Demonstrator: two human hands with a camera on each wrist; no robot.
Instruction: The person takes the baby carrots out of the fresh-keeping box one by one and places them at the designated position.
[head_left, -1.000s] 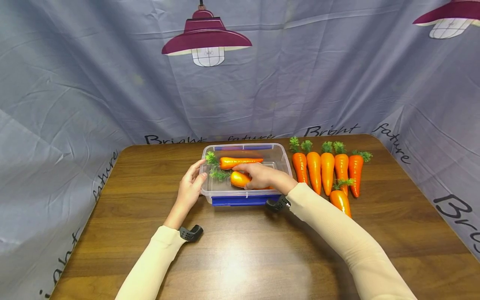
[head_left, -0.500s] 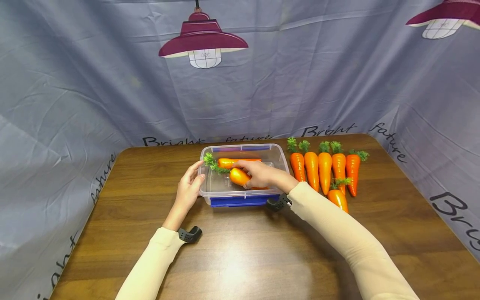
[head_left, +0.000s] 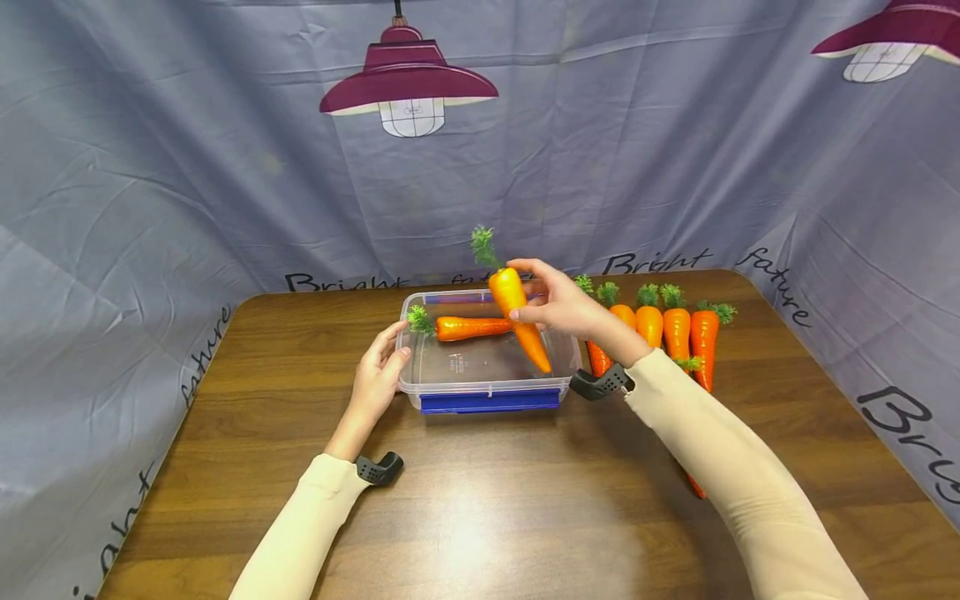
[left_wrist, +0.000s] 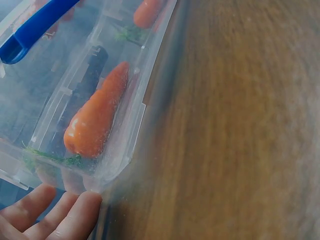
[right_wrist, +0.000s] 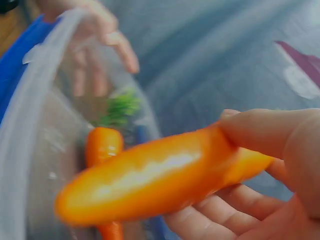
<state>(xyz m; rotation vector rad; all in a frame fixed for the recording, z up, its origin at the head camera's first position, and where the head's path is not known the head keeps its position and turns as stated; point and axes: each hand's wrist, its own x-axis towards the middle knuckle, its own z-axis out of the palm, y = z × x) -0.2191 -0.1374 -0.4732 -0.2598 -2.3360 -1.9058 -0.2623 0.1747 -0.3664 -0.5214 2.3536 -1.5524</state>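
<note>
An orange toy carrot with a leafy green top is pinched between the thumb and fingers of my right hand. It is tilted above the clear plastic container, leaves up and tip toward the front right. One more carrot lies along the container's back side, leaves to the left. My left hand rests against the container's left end, its fingers fairly straight on the outer wall and its thumb near the rim. In the left wrist view, the fingers touch the clear wall close to the leaves.
Several carrots lie in a row on the wooden table, right of the container, partly hidden by my right arm. A blue latch runs along the container's front. A printed grey curtain hangs behind the table.
My right hand has lifted the front carrot out of the container, up and to the right, turning its leaves upward. My left hand stays at the container's left end.
</note>
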